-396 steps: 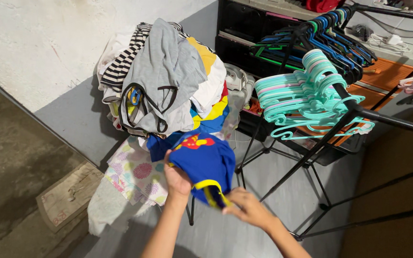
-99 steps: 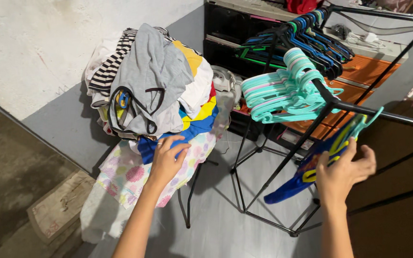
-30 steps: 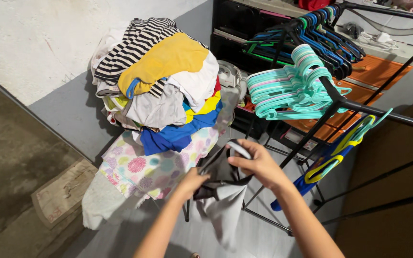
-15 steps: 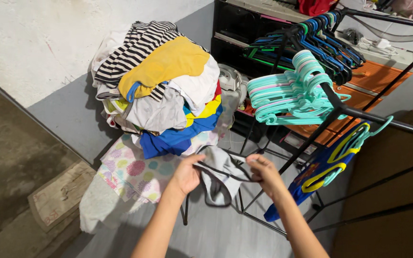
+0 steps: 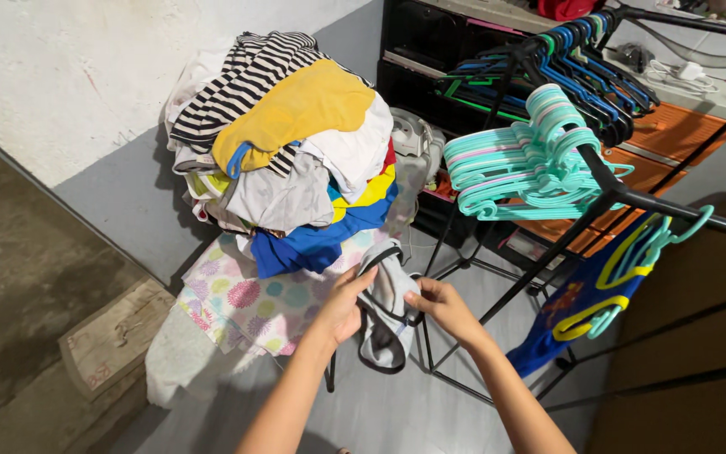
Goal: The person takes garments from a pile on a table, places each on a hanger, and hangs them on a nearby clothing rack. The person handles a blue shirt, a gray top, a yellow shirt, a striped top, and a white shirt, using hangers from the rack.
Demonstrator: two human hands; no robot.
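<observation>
Home laundry corner: clothes pile point(image 5: 287, 151), hangers point(image 5: 531, 160)

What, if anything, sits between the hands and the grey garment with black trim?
Nothing visible. The left hand and right hand both grip the grey garment directly, held in open air in front of the clothes pile, apart from the teal hangers on the rack.

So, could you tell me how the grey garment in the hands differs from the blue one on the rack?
The grey garment with dark trim is bunched between the left hand and right hand, on no hanger; the blue garment with yellow trim hangs on a teal hanger from the black rack, untouched. The grey one is plain, while the blue one carries a red and yellow print. Both are small tops with contrasting edging.
</observation>
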